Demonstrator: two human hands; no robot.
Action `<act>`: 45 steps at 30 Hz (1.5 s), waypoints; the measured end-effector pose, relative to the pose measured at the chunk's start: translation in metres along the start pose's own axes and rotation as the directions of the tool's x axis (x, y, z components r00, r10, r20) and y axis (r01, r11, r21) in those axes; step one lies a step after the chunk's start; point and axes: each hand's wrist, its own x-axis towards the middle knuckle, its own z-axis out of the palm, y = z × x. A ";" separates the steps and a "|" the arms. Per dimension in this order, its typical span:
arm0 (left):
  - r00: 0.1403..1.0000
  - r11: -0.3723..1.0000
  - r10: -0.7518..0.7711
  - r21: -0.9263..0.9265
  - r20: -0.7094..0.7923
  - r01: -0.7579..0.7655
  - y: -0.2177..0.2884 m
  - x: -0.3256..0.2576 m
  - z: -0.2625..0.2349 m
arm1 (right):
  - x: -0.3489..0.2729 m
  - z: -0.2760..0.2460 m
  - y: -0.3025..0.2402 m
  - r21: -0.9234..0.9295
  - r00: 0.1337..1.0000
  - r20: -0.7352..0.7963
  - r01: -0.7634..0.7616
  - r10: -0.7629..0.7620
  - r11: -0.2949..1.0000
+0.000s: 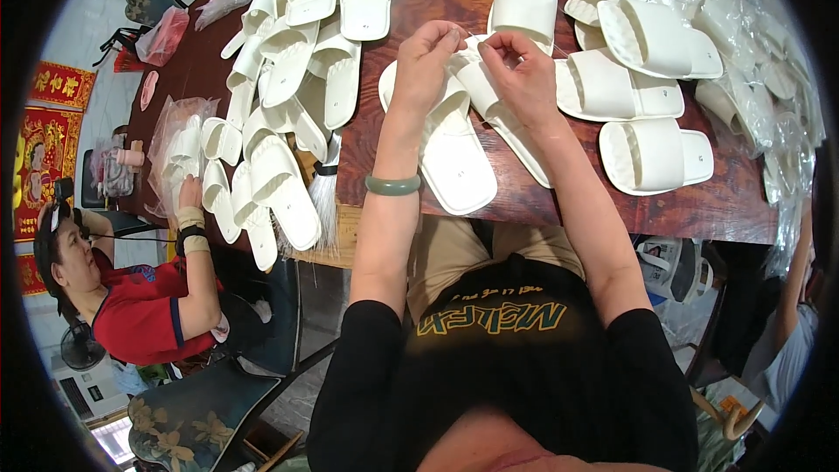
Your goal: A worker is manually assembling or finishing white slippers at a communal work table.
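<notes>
Both of my hands are raised close together over the table [542, 205]. My left hand [428, 59] pinches a thin white thread [473, 37] between thumb and fingertips. Facing it, my right hand [523, 77] is closed in a pinch on the same thread; a fine strand also trails off past its far side. Directly under the hands lies a pair of white slippers, the left slipper [459, 166] and the right slipper [502, 114] side by side, partly hidden by my wrists and fingers. A green bangle [392, 185] rings my left forearm.
White slippers [288, 52] are heaped at the left, more slippers [642, 144] at the right. A bundle of white threads [327, 201] hangs over the table's edge. Clear plastic bags [760, 79] pile up far right. At left, a co-worker [144, 297] touches a bagged slipper [185, 150].
</notes>
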 end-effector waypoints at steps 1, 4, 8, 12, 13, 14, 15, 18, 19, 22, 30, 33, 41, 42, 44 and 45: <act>1.000 1.000 -0.002 0.000 0.003 0.002 0.001 -0.001 0.001 | 0.000 0.000 0.000 0.006 1.000 0.006 0.007 -0.007 1.000; 0.999 0.999 -0.031 -0.010 0.024 0.031 0.005 -0.002 0.002 | 0.001 0.001 0.002 0.005 1.000 0.013 0.010 -0.010 1.000; 0.995 0.997 -0.069 -0.029 0.078 0.072 0.008 -0.003 0.003 | 0.002 0.001 0.008 -0.006 1.000 0.025 0.007 -0.006 1.000; 0.992 0.996 -0.087 -0.012 0.092 0.089 0.007 -0.002 -0.001 | 0.003 0.001 0.007 -0.008 0.999 0.045 0.017 -0.017 1.000; 0.992 0.996 -0.088 -0.014 0.092 0.089 0.007 -0.003 -0.001 | 0.001 0.001 0.006 -0.011 0.999 0.040 0.021 -0.021 1.000; 0.990 0.995 -0.095 -0.028 0.101 0.098 0.007 -0.003 0.000 | 0.000 0.001 0.006 -0.014 0.999 0.035 0.025 -0.025 1.000; 0.989 0.993 -0.103 -0.042 0.110 0.108 0.008 -0.004 0.000 | 0.000 0.001 0.006 -0.015 0.999 0.036 0.025 -0.024 1.000; 0.984 0.991 -0.126 -0.031 0.127 0.131 0.009 -0.004 -0.003 | 0.000 0.000 0.006 0.025 0.999 0.044 0.023 -0.024 0.999; 0.984 0.991 -0.127 -0.031 0.126 0.132 0.009 -0.003 -0.004 | 0.001 -0.001 0.004 0.055 0.999 0.045 0.002 -0.005 0.998; 0.986 0.995 -0.092 -0.025 0.137 0.096 0.007 -0.003 -0.005 | 0.001 -0.002 0.005 0.105 0.998 0.062 -0.040 0.034 0.994; 0.981 0.992 -0.122 -0.016 0.153 0.126 0.009 -0.002 -0.006 | 0.003 -0.004 0.011 0.181 0.994 0.102 -0.063 0.045 0.981; 0.986 0.995 -0.096 0.019 0.137 0.094 0.009 -0.004 -0.006 | 0.005 -0.004 0.009 0.162 0.990 0.103 -0.115 0.099 0.980; 0.982 0.990 -0.134 -0.027 0.136 0.139 0.010 -0.005 -0.006 | 0.003 -0.005 0.009 0.141 0.991 0.106 -0.092 0.078 0.986; 0.983 0.992 -0.121 -0.020 0.140 0.125 0.009 -0.005 -0.007 | 0.003 -0.005 0.008 0.134 0.987 0.135 -0.099 0.081 0.986; 0.983 0.992 -0.117 -0.026 0.142 0.122 0.008 -0.004 -0.007 | 0.002 -0.005 0.008 0.123 0.989 0.127 -0.085 0.069 0.989; 0.983 0.992 -0.114 -0.030 0.142 0.119 0.007 -0.004 -0.007 | 0.001 -0.005 0.008 0.113 0.991 0.120 -0.071 0.057 0.991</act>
